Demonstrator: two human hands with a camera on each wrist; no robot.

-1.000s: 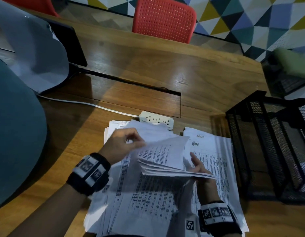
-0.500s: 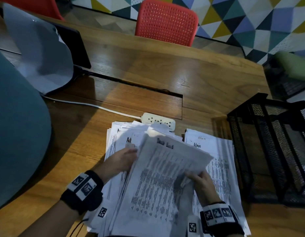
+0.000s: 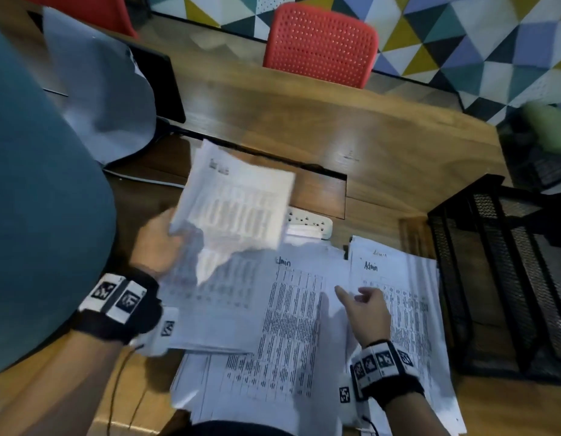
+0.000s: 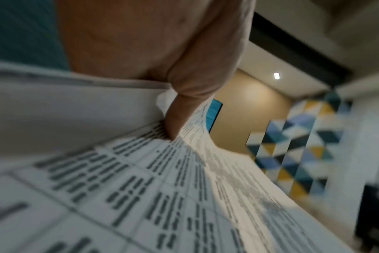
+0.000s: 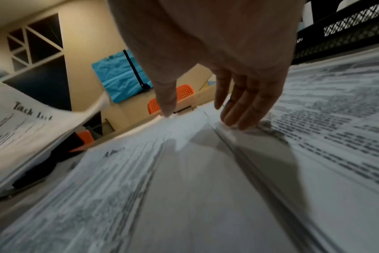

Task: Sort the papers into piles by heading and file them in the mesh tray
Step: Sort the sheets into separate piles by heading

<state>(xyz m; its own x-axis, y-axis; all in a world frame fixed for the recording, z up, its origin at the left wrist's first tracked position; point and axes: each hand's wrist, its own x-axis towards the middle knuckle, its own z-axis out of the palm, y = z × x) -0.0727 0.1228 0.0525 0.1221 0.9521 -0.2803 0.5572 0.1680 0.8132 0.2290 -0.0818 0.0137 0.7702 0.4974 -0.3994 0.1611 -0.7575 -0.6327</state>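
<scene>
along the near edge of the desk [image 3: 383,146], two stacks side by side: unsorted stack [image 3: 273,357] at the middle, "admin" pile [image 3: 408,309] just to its right, reaching toward the near right corner. both top sheets headed admin, so the next sheet looks due for the right-hand pile.

right hand [image 3: 365,313] low over the seam between the two stacks — fingers [image 5: 247,102] straight and spread, tips touching or all but touching the paper, holding nothing. left hand [image 3: 159,243] raised over the left part of the desk, thumb [image 4: 180,116] pressed on top and fingers hidden beneath, pinching a lifted bundle of sheets [image 3: 238,209] by its near left corner; heading blurred, reads like "task list" from the right wrist view.

to do this step well: set the bundle down on bare wood to the left of the unsorted stack, well apart from the admin pile, heading toward the far edge. lower flat, not thrown; the loose end curls and could fan out. keep the right hand flat on the stacks so nothing slides, then square the edges.

counted: two hands, two stacks lying flat, one bundle aloft — sheet numbers in any of them cannot be told. one mesh tray [image 3: 509,278] at the right edge, no paper seen in it. farther back, one white power strip [image 3: 310,223] just beyond the stacks, and two red chairs [image 3: 320,42] past the far edge.
</scene>
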